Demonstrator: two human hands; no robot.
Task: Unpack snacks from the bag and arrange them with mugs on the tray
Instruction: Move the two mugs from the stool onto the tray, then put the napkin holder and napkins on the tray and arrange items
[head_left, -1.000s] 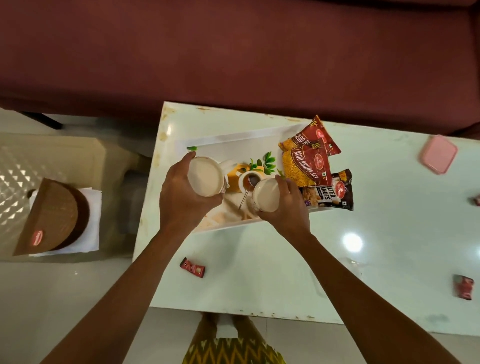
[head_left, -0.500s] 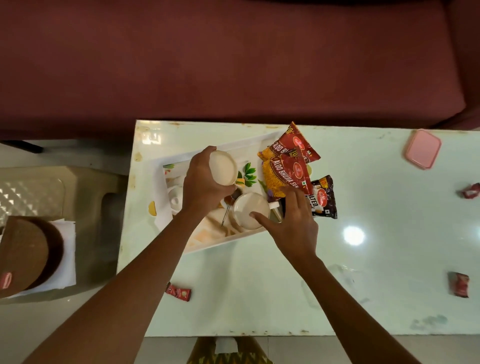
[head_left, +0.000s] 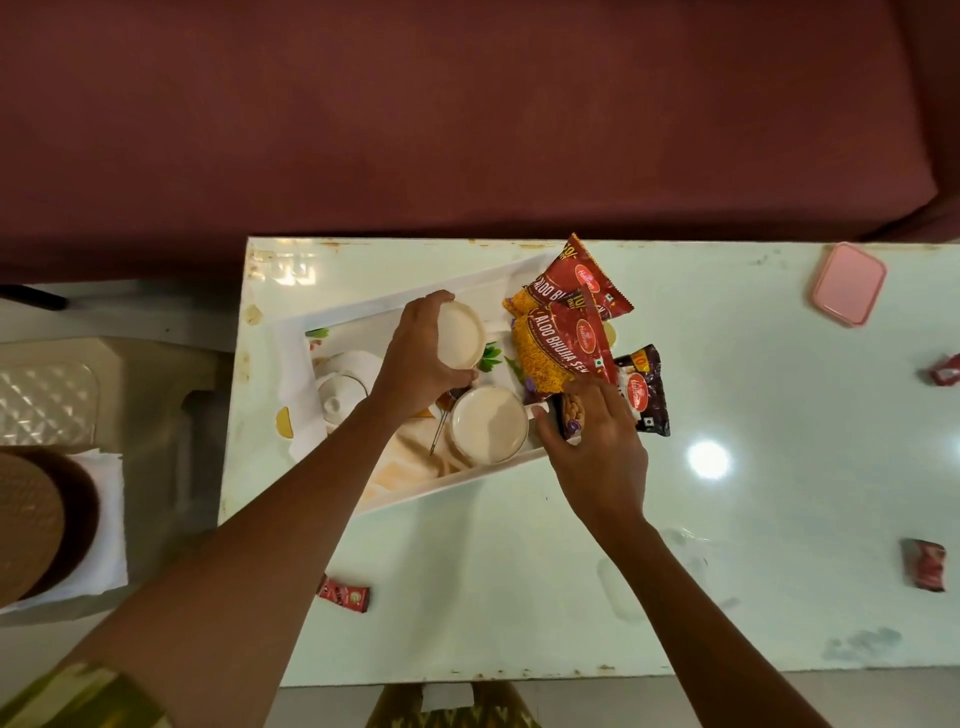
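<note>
1. The left hand (head_left: 421, 358) is gripping a cream mug (head_left: 461, 336) from the side. Its fingers and thumb are curling round the rim over the tray (head_left: 457, 482), and I cannot tell whether the mug is touching the tray.
2. The right hand (head_left: 597, 449) is reaching with its fingers loosely spread. They are lying across the near end of a dark snack packet (head_left: 643, 395), pinching nothing.
3. A second mug (head_left: 488, 432) is standing on the tray just below the left hand, with its handle pointing towards the right thumb.
4. A pair of red snack packets (head_left: 563, 343) is lying overlapped just beyond the right fingertips.
5. The brown bag (head_left: 26, 519) is sitting well out to the left of the left forearm, off the table (head_left: 519, 613).
6. A small red sachet (head_left: 344, 597) is lying on the table between the forearms, nearer the left one.
</note>
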